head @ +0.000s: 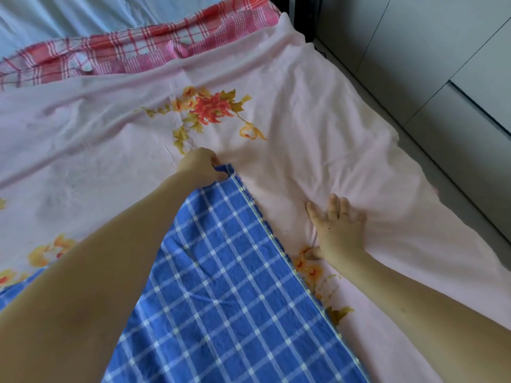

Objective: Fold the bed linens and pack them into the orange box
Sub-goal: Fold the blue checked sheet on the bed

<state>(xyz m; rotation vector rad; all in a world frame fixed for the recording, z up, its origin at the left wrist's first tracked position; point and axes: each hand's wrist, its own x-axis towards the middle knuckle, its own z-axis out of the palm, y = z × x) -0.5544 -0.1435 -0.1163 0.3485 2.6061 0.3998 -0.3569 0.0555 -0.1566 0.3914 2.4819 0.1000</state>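
A blue checked sheet (221,286) lies across the near middle of the bed, over a pale pink sheet with orange flowers (318,120). My left hand (200,165) pinches the far corner of the blue sheet, stretched forward. To its right, my right hand (336,230) lies flat with spread fingers on the pink sheet, just beside the blue sheet's frayed edge. The orange box is not in view.
A red and pink checked cloth (124,53) lies bunched at the far side, with a light blue sheet (69,15) behind it. The bed's right edge drops to a grey tiled floor (431,51). A dark bed post (304,15) stands at the far right corner.
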